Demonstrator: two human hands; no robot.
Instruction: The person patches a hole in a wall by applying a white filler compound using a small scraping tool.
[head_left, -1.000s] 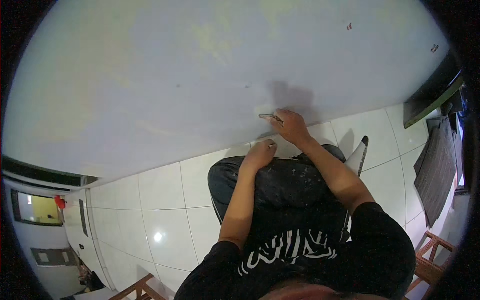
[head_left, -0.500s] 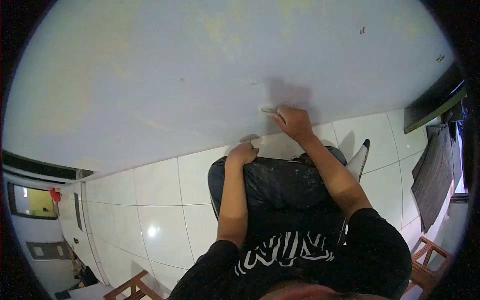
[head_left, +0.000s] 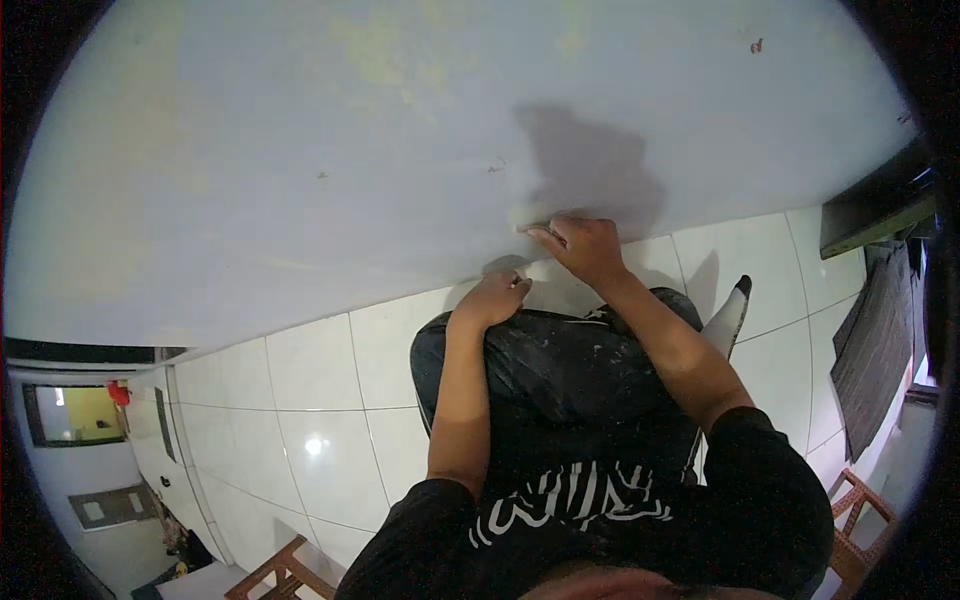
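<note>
My right hand [head_left: 588, 246] is closed in a pinch low against the pale wall [head_left: 400, 120], just above where it meets the floor. A small, thin, pale-edged piece [head_left: 524, 229] sticks out from its fingertips and touches the wall; its kind is too small to tell. By my left knee, my left hand [head_left: 493, 299] rests with curled fingers close to the foot of the wall. Whatever it may hold is hidden. Pale dust specks mark my dark trousers [head_left: 560, 370].
White floor tiles [head_left: 317, 360] run along the wall. Small chipped marks [head_left: 757, 46] and yellowish patches [head_left: 385, 60] show on it. At right are a dark wooden edge [head_left: 875, 225] and a grey mat [head_left: 872, 345]; brown wooden furniture [head_left: 280, 572] stands behind me on both sides.
My right hand has shifted slightly lower on the wall with the thin piece. My left hand has moved a little to the right, over the knee. The view has tilted slightly.
</note>
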